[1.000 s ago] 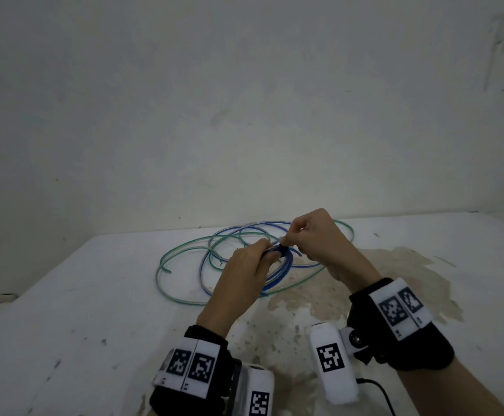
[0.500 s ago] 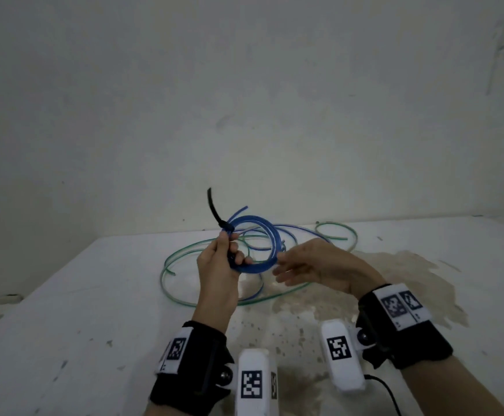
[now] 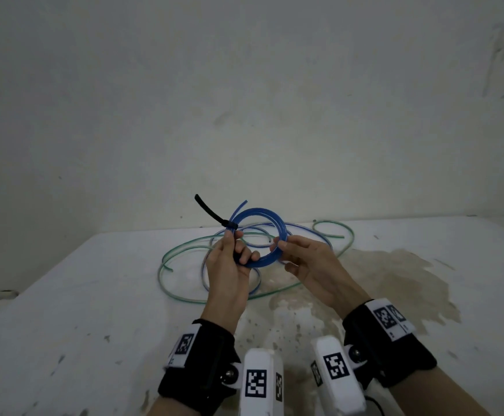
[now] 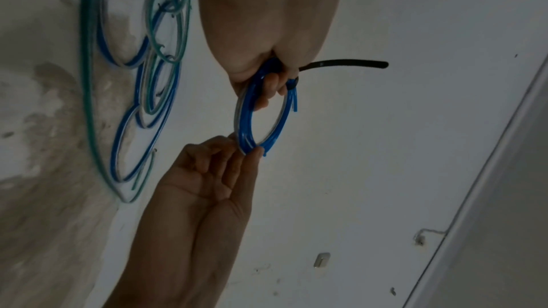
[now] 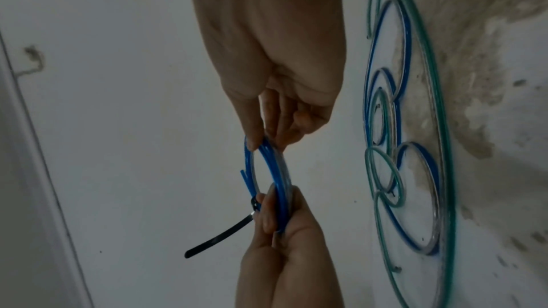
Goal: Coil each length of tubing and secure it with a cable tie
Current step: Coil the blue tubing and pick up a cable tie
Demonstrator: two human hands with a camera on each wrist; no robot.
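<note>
White table (image 3: 64, 325), stained brown on its near-centre and right portion, set against a plain pale wall (image 3: 244, 100). Nearest the viewer, both wrists carry black bands with printed markers. Left hand (image 3: 229, 265) raised above the table, fingers curled round the left side of the blue tubing coil (image 3: 270, 216), gripping it just below the black cable tie (image 3: 214, 213); the tie is fastened round the coil and its free tail projects up and to the left. Right hand (image 3: 310, 259) pinches the right side of the same coil between thumb and fingertips, remaining fingers loosely curled. Farther back, loose blue tubing (image 3: 256, 283) and green tubing (image 3: 184, 250) lie on the table in overlapping loops, uncoiled, apart from the held coil
</note>
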